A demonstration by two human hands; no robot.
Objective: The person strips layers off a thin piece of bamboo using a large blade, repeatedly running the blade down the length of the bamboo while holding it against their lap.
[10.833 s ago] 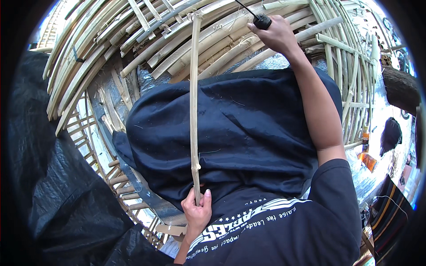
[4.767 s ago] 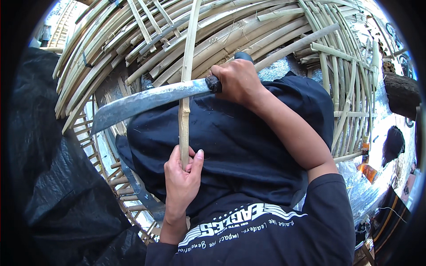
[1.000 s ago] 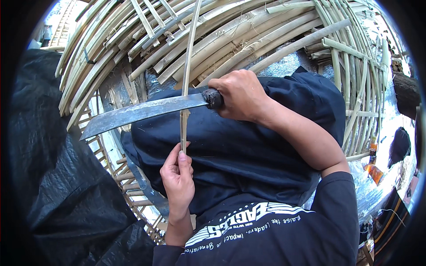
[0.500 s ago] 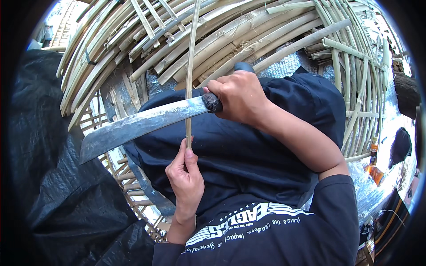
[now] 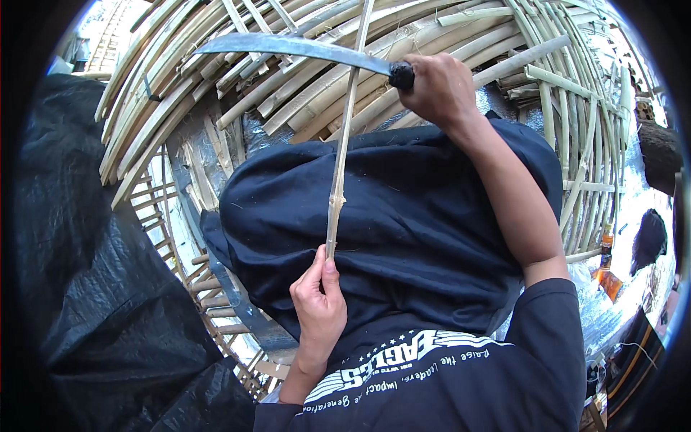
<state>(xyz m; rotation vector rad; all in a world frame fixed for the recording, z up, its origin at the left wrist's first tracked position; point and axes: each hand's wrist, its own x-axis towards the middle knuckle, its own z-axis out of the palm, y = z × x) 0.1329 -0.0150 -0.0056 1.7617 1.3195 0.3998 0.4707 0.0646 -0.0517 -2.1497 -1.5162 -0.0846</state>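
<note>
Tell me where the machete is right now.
In the head view, the machete is at upper centre, gripped in the right hand and pointing left across the bamboo strip.

Cannot follow the stick (image 5: 338, 187) past the top edge, nor see its near end, hidden inside the left hand (image 5: 319, 297). Cannot see most of the knife handle (image 5: 402, 76), covered by the right hand (image 5: 443, 93). Cannot tell touching from just apart at the crossing of blade (image 5: 302, 47) and stick. Lose the bamboo strips (image 5: 302, 108) at the top edge, the shirt (image 5: 497, 392) at the bottom one and the black sheet (image 5: 108, 288) in the dark rim at left. Cannot see beneath the dark cloth (image 5: 403, 187). Cannot make out the black bundle (image 5: 649, 239) at right, nor the contents of the small bottle (image 5: 607, 246) near it.
</note>
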